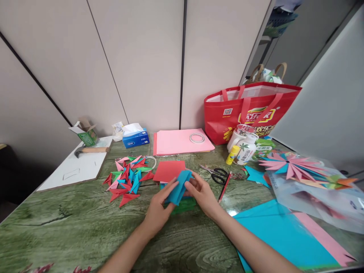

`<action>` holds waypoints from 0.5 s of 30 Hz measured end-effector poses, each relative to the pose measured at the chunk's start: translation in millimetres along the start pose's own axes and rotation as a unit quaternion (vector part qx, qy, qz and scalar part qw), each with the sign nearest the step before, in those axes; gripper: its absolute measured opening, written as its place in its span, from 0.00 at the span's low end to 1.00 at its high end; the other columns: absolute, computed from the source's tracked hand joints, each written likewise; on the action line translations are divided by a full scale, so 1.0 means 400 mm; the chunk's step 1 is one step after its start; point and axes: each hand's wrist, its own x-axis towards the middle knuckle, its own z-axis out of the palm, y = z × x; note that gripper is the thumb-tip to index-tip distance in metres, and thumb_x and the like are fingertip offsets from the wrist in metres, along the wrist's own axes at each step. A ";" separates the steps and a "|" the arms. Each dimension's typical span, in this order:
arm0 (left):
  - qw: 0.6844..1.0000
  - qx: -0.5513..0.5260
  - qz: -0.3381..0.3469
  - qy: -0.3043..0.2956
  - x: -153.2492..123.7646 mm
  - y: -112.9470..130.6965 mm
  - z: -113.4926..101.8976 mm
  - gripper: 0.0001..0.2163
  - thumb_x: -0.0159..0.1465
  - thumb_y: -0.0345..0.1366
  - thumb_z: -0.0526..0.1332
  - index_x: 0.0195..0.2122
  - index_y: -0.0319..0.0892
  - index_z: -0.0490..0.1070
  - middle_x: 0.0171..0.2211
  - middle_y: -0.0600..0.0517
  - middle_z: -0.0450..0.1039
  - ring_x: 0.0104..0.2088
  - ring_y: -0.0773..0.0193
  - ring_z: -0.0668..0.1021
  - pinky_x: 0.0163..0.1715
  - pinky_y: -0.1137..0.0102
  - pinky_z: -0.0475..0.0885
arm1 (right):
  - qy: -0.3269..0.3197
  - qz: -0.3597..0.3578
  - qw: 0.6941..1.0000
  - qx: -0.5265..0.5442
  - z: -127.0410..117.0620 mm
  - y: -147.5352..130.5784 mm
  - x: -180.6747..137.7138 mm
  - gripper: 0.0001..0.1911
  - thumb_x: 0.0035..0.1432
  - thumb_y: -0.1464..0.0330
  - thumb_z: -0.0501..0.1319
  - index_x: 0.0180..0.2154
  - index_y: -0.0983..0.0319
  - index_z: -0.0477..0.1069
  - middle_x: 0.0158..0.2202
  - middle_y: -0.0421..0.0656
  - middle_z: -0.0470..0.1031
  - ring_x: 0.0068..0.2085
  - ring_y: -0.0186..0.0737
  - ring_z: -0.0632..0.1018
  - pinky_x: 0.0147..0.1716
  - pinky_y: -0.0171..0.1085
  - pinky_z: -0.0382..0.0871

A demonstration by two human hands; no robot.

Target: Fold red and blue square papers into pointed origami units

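Observation:
Between my two hands is a folded piece of blue paper (179, 187), tilted above the table. My left hand (160, 203) pinches its lower left side with thumb and fingers. At the upper right edge, my right hand (201, 190) grips it too, some fingertips hidden behind. Just beyond lies a red paper square (168, 170), with blue and green sheets partly hidden under my hands. A heap of folded red, pink, green and blue paper pieces (129, 180) is to the left. Black-handled scissors (217, 175) and a red pencil (225, 186) lie right of my hands.
Pink sheets (179, 142) with a tape roll lie at the back, beside a blue tissue box (135, 140). A hammer (91, 150) rests on a white board. Right stand a red bag (218, 125), a glue stick (232, 155) and a white bottle (245, 149); blue sheets (284, 235) lie nearer.

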 end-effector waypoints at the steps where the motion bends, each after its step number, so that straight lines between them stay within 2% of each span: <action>1: 1.000 -0.001 -0.008 -0.011 -0.003 -0.003 0.001 0.24 0.50 0.29 0.63 0.49 0.50 0.67 0.54 0.52 0.63 0.56 0.55 0.61 0.56 0.60 0.53 | -0.002 -0.001 1.000 0.002 -0.001 0.001 0.000 0.27 0.47 0.59 0.61 0.49 0.57 0.59 0.42 0.44 0.72 0.38 0.43 0.76 0.32 0.40 0.74; 5: 0.997 -0.068 -0.044 -0.019 -0.007 -0.009 0.003 0.33 0.44 0.29 0.68 0.53 0.47 0.63 0.56 0.49 0.59 0.57 0.51 0.59 0.56 0.59 0.54 | -0.006 -0.006 1.000 -0.010 0.000 0.002 -0.002 0.27 0.46 0.60 0.62 0.49 0.57 0.61 0.43 0.43 0.71 0.40 0.43 0.74 0.33 0.39 0.73; 10: 0.988 -0.140 -0.062 0.014 -0.007 -0.014 0.008 0.29 0.50 0.31 0.64 0.54 0.45 0.61 0.57 0.46 0.59 0.57 0.54 0.61 0.55 0.61 0.56 | -0.015 -0.012 0.999 -0.032 0.003 0.009 -0.006 0.32 0.44 0.62 0.65 0.52 0.55 0.59 0.43 0.44 0.70 0.39 0.42 0.74 0.32 0.38 0.73; 15: 0.980 -0.177 -0.085 0.035 -0.003 -0.013 0.002 0.26 0.51 0.33 0.63 0.53 0.46 0.62 0.55 0.46 0.61 0.55 0.53 0.63 0.52 0.64 0.60 | -0.026 -0.022 0.998 -0.057 0.006 0.003 -0.008 0.29 0.46 0.63 0.63 0.51 0.54 0.60 0.44 0.43 0.71 0.39 0.42 0.74 0.34 0.38 0.72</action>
